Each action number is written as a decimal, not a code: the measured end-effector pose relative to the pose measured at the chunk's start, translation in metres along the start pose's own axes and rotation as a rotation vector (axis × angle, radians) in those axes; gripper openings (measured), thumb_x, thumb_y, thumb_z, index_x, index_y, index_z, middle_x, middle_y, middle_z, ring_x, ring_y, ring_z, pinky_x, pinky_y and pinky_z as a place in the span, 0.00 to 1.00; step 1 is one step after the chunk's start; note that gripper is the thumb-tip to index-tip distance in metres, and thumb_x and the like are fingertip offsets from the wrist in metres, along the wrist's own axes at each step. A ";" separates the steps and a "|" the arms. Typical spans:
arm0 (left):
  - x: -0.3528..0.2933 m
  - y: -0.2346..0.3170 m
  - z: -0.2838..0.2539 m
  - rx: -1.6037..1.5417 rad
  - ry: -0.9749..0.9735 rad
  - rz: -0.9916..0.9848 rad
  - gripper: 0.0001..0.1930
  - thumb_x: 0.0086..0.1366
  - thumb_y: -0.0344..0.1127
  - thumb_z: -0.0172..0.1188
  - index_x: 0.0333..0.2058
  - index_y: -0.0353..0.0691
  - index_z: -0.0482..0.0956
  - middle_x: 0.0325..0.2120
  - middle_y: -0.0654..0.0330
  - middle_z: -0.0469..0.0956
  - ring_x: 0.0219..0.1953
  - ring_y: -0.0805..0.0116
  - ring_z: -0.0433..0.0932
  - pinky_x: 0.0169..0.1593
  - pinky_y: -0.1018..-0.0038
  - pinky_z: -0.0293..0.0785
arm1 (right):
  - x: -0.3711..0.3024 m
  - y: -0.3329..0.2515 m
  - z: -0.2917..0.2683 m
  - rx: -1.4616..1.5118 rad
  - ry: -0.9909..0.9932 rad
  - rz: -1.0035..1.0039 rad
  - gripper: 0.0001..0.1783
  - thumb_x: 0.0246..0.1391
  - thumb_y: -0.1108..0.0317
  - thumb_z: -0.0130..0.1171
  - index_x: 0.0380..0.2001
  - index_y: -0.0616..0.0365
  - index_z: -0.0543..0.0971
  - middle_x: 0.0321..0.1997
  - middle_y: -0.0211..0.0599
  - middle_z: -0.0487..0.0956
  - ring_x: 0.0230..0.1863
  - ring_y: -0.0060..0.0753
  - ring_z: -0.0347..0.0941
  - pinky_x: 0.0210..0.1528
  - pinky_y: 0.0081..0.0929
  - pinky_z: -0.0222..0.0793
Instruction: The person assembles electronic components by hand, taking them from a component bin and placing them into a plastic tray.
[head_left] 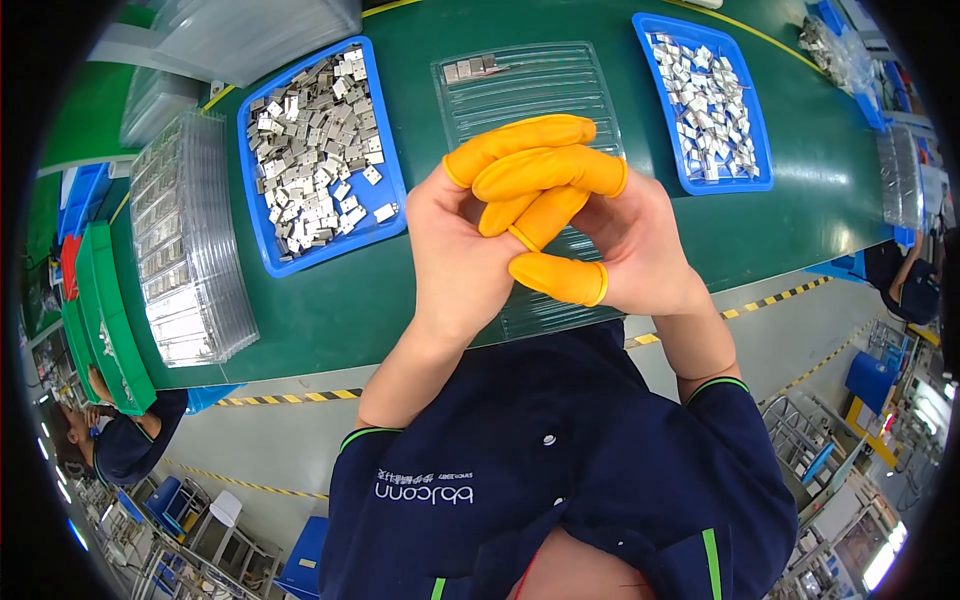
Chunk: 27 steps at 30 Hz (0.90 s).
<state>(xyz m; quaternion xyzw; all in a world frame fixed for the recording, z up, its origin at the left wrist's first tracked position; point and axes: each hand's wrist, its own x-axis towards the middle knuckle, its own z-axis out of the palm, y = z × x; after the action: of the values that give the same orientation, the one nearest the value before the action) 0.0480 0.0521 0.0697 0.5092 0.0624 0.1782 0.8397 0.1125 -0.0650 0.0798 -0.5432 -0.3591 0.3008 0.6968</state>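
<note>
My left hand (pixel 455 255) and my right hand (pixel 645 245) meet above the near part of the bench, with yellow-orange finger cots on their visible fingertips. My left index finger and thumb are stretched out, the thumb wearing a finger cot (pixel 556 216) with a rolled rim. Around that thumb the fingers of my right hand are curled, its thumb below and its fingers above, closed on the cot. Other fingers are hidden behind. Under the hands lies a clear ribbed plastic tray (pixel 540 88), with several small metal connector-like parts (pixel 468 68) in its far left corner.
A blue tray (pixel 390 150) of metal parts stands left, another blue tray (pixel 765 165) of white parts right. Stacked clear trays (pixel 190 240) and green bins (pixel 115 330) are at far left. Co-workers (pixel 135 440) sit at both sides. The green bench (pixel 320 335) has its near edge before me.
</note>
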 end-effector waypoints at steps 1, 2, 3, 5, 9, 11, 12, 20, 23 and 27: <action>0.000 0.001 -0.001 -0.001 -0.002 0.000 0.17 0.51 0.21 0.62 0.43 0.30 0.74 0.41 0.55 0.76 0.42 0.70 0.76 0.48 0.74 0.72 | 0.000 0.000 0.001 0.018 0.006 0.029 0.27 0.39 0.79 0.65 0.46 0.62 0.71 0.46 0.35 0.74 0.46 0.27 0.71 0.51 0.28 0.68; 0.001 0.001 -0.002 -0.013 0.018 -0.011 0.17 0.52 0.21 0.62 0.43 0.31 0.74 0.41 0.55 0.76 0.42 0.69 0.76 0.48 0.73 0.72 | -0.001 0.000 0.001 0.036 0.011 0.058 0.28 0.38 0.80 0.65 0.47 0.63 0.70 0.47 0.37 0.73 0.48 0.30 0.71 0.51 0.30 0.67; 0.001 0.002 -0.003 -0.022 0.041 -0.019 0.17 0.52 0.21 0.61 0.43 0.31 0.74 0.41 0.54 0.76 0.42 0.69 0.76 0.48 0.72 0.72 | -0.001 0.001 0.001 0.037 0.008 0.057 0.28 0.38 0.80 0.65 0.47 0.63 0.70 0.47 0.37 0.73 0.48 0.30 0.71 0.51 0.30 0.67; 0.001 -0.006 -0.006 -0.055 0.085 0.046 0.16 0.53 0.21 0.60 0.42 0.31 0.74 0.41 0.53 0.76 0.42 0.68 0.75 0.48 0.72 0.72 | -0.002 0.003 0.001 -0.026 0.040 0.086 0.28 0.42 0.82 0.61 0.50 0.64 0.68 0.48 0.39 0.72 0.48 0.31 0.71 0.51 0.30 0.67; 0.002 -0.012 -0.009 -0.027 0.261 0.195 0.12 0.57 0.24 0.57 0.41 0.31 0.74 0.41 0.52 0.76 0.44 0.67 0.74 0.50 0.73 0.70 | 0.000 0.003 -0.007 -0.453 0.160 -0.152 0.28 0.44 0.79 0.57 0.52 0.65 0.65 0.50 0.43 0.72 0.49 0.37 0.70 0.54 0.35 0.62; -0.001 -0.019 -0.010 0.078 0.334 0.233 0.12 0.58 0.25 0.56 0.42 0.30 0.74 0.42 0.51 0.75 0.45 0.65 0.74 0.53 0.74 0.67 | -0.004 -0.003 -0.002 -0.546 0.103 -0.222 0.29 0.44 0.77 0.56 0.52 0.65 0.65 0.51 0.44 0.71 0.51 0.40 0.69 0.55 0.38 0.60; -0.003 -0.019 -0.009 0.080 0.334 0.232 0.12 0.58 0.25 0.56 0.42 0.30 0.74 0.42 0.51 0.75 0.45 0.65 0.74 0.53 0.74 0.67 | -0.007 -0.006 0.004 -0.636 0.045 -0.290 0.29 0.43 0.75 0.56 0.52 0.65 0.65 0.51 0.46 0.71 0.52 0.42 0.68 0.56 0.40 0.58; -0.004 -0.016 -0.005 0.056 0.353 0.209 0.13 0.56 0.19 0.55 0.42 0.28 0.73 0.42 0.51 0.75 0.46 0.65 0.74 0.53 0.74 0.67 | -0.020 0.010 0.016 -0.774 -0.064 -0.394 0.28 0.39 0.70 0.59 0.49 0.59 0.71 0.51 0.41 0.70 0.50 0.50 0.67 0.50 0.37 0.67; -0.003 -0.017 -0.006 0.071 0.352 0.241 0.13 0.56 0.18 0.55 0.41 0.29 0.74 0.41 0.51 0.76 0.45 0.67 0.74 0.52 0.76 0.67 | -0.025 0.013 0.021 -0.750 -0.103 -0.348 0.29 0.36 0.70 0.59 0.49 0.59 0.71 0.52 0.40 0.70 0.51 0.50 0.66 0.52 0.37 0.66; -0.001 -0.012 -0.007 0.026 0.416 0.227 0.12 0.56 0.19 0.55 0.41 0.30 0.75 0.40 0.53 0.77 0.45 0.69 0.74 0.50 0.78 0.67 | -0.031 0.019 0.021 -0.709 -0.100 -0.326 0.31 0.37 0.69 0.60 0.51 0.58 0.68 0.54 0.39 0.68 0.54 0.50 0.64 0.54 0.38 0.63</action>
<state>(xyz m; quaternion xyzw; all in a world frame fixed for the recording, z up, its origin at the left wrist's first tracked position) 0.0476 0.0522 0.0563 0.4761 0.1790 0.3716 0.7766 0.0776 -0.0743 0.0595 -0.6707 -0.5558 0.0694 0.4862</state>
